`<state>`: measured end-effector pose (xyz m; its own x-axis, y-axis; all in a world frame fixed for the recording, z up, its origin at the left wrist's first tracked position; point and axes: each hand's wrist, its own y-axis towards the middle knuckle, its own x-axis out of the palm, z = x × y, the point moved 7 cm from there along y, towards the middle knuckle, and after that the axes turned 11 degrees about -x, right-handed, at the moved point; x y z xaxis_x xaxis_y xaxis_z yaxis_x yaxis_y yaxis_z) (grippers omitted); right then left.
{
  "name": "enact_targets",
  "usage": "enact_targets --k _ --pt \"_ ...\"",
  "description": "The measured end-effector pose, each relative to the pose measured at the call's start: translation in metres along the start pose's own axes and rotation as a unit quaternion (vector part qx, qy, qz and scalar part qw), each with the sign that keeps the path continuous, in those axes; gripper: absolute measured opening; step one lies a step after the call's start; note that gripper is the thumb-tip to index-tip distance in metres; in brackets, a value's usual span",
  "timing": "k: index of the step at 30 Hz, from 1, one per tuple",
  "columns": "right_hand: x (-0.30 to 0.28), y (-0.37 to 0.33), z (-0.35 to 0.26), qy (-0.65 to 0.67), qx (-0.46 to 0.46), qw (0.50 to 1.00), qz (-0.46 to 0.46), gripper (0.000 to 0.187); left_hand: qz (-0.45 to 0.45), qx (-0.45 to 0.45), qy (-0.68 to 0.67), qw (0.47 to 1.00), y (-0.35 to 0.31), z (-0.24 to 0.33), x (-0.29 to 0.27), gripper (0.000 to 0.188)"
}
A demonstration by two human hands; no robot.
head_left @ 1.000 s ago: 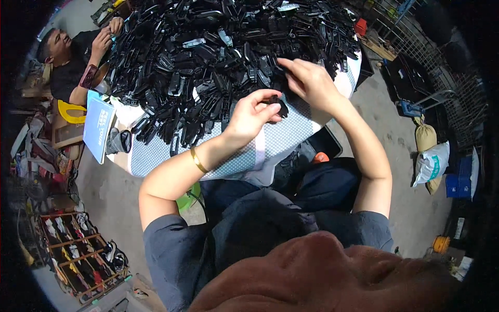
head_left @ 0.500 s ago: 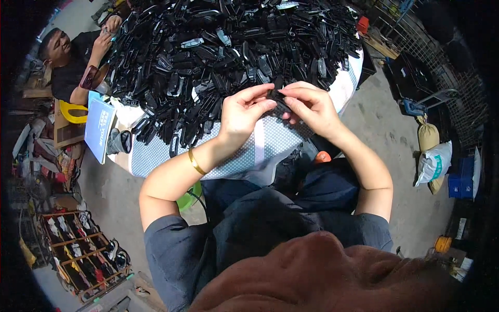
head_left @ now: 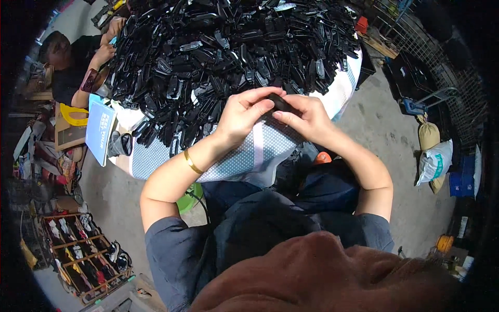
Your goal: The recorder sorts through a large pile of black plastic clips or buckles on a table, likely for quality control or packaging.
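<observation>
Between my two hands, at the near edge of a big heap of black plastic parts [head_left: 208, 67], is a small dark plastic part [head_left: 279, 102]. My left hand [head_left: 240, 115] pinches its left end between thumb and fingers. The other end is gripped by my right hand [head_left: 307, 117], its thumb lying across the near side. Fingers cover much of the part, so its exact kind cannot be made out. Beneath my hands a patterned cloth [head_left: 213, 165] drapes over the table's near edge. A gold bangle [head_left: 193, 161] circles my left wrist.
Across the table's left side, a co-worker [head_left: 70, 62] handles something small. A blue box-like item [head_left: 100, 132] stands at the left edge beside a white bag [head_left: 130, 115]. A shoe rack [head_left: 83, 249] is at lower left; sacks [head_left: 435, 162] sit on the floor at right.
My fingers have closed further around the part and my right hand has turned, its thumb now across it. The co-worker's hands and head have shifted slightly.
</observation>
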<state>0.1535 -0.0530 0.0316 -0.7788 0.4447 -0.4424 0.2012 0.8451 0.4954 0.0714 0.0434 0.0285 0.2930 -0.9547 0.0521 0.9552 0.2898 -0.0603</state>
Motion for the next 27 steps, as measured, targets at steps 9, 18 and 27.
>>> enact_targets --k 9,18,27 --pt "-0.011 0.001 -0.012 -0.077 -0.019 0.997 0.002 0.026 -0.016 0.056 0.076 0.995 0.000 0.005 0.005 0.023" --pt "-0.001 -0.032 -0.014 -0.111 0.027 0.889 -0.444 0.021 -0.066 0.196 0.574 0.792 0.004 0.003 0.047 0.052" --pt "-0.051 0.003 -0.001 -0.065 -0.007 0.989 -0.136 0.020 -0.033 0.224 0.692 0.685 0.015 -0.020 0.062 0.041"
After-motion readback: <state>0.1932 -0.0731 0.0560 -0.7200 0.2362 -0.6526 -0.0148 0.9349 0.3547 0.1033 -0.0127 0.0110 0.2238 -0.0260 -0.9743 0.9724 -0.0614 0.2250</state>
